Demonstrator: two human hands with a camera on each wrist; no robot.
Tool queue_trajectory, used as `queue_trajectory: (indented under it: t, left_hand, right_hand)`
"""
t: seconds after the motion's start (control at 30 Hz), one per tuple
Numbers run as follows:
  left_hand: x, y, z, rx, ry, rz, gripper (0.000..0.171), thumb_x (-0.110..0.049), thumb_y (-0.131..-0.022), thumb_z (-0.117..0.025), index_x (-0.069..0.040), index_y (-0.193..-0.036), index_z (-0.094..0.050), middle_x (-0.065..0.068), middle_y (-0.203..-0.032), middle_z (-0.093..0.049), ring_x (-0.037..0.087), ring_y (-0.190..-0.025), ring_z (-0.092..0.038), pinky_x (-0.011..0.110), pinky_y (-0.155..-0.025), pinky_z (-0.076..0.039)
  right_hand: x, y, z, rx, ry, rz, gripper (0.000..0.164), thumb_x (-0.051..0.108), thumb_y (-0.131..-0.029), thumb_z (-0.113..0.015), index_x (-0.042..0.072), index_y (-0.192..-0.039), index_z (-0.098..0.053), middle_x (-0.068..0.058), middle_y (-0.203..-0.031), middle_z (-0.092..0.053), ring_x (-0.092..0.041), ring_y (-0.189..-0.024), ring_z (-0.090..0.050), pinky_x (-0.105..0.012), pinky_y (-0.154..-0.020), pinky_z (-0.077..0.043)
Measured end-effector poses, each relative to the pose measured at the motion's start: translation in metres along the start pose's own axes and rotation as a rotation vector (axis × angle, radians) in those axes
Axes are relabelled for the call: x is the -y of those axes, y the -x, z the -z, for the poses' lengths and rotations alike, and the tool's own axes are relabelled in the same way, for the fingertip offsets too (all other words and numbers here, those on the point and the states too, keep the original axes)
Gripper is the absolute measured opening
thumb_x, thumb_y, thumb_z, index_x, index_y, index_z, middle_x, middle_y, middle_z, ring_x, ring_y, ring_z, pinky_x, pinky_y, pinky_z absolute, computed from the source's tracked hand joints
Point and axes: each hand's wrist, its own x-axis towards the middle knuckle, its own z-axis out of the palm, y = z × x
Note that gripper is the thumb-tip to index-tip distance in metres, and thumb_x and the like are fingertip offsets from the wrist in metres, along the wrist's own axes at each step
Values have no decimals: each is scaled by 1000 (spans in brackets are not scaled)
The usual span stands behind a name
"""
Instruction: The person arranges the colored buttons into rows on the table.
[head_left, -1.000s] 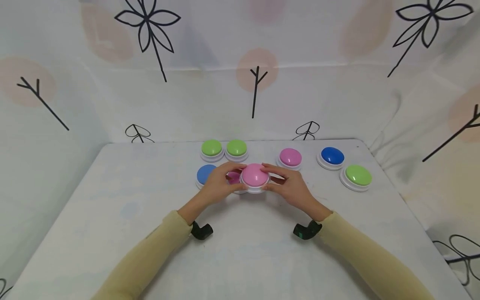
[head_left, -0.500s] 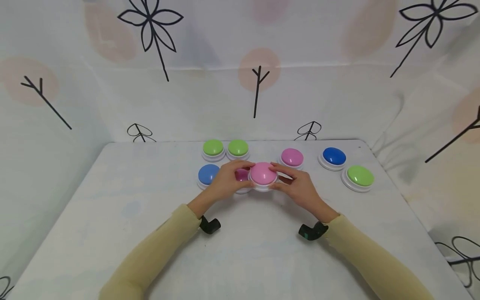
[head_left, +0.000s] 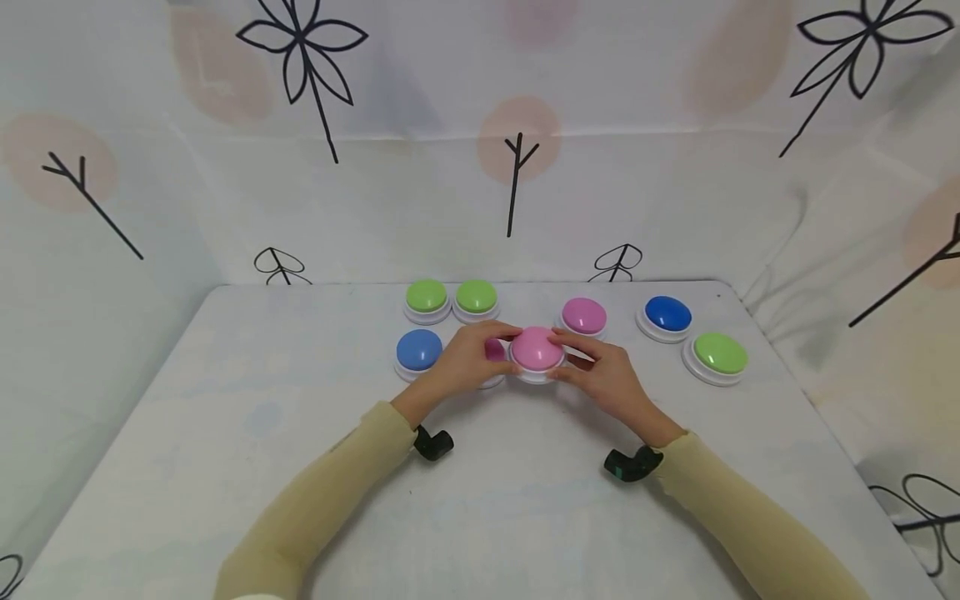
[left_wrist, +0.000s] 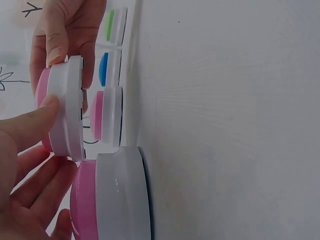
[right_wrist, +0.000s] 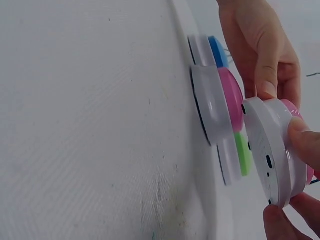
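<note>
Between my two hands a pink push button (head_left: pixel 537 348) with a white round base is held up off the table, as both wrist views show. My left hand (head_left: pixel 471 360) grips its left side, thumb on the near rim and fingers on the far side. Gripping the right side is my right hand (head_left: pixel 600 377). In the right wrist view the underside of the white base (right_wrist: pixel 267 155) shows small dark holes. Behind my left hand stands another pink button (left_wrist: pixel 120 195), partly hidden in the head view. A light blue button (head_left: pixel 419 350) sits to its left.
Two green buttons (head_left: pixel 426 297) stand side by side at the table's back edge. Further right are a pink button (head_left: pixel 584 315), a dark blue button (head_left: pixel 668 313) and a green button (head_left: pixel 720 353). A patterned cloth (head_left: pixel 405 208) rises behind the white table (head_left: pixel 225 400).
Both hands have carried the held pink button a short way to the right. More of the light blue button shows now. The buttons on the table have stayed in place.
</note>
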Motion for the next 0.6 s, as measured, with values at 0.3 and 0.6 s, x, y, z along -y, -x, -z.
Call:
queue_trajectory:
  t: [0.3, 0.6]
  left_hand:
    - [0, -5, -4, 45, -15, 9, 55, -22, -82, -84, -15, -133, -65, -2, -129, -66, 14, -117, -59, 29, -101, -45]
    - [2, -10, -8, 78, -69, 16, 55, -25, -82, -85, -16, -132, -66, -2, -130, -65, 12, -111, -59, 24, -92, -47]
  right_hand:
    - [-4, 0, 3, 28, -26, -22, 52, 17, -85, -81, 9, -134, -64, -9, -141, -57, -28, -131, -51, -35, -97, -48]
    - [-6, -1, 2, 44, 57, -28, 53, 15, -84, -82, 7, -133, -63, -13, -137, -59, -30, -127, -55, -38, -99, -47]
